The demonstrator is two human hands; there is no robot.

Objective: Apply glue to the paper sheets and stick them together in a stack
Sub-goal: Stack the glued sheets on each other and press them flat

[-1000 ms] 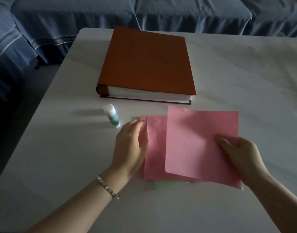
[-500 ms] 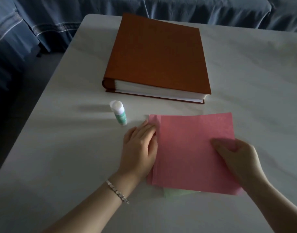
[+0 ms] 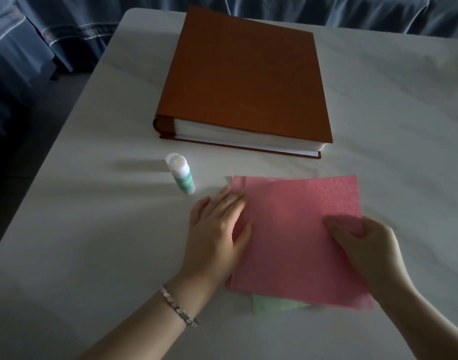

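Pink paper [image 3: 300,229] has come down flat onto the stack on the surface [image 3: 92,229]. My left hand [image 3: 217,229] presses flat; my right hand [image 3: 362,245] pinches its edge. Now it can stick.

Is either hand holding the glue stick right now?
No, the glue stick stands upright on the table, apart from both hands; the left hand and right hand rest on the pink paper.
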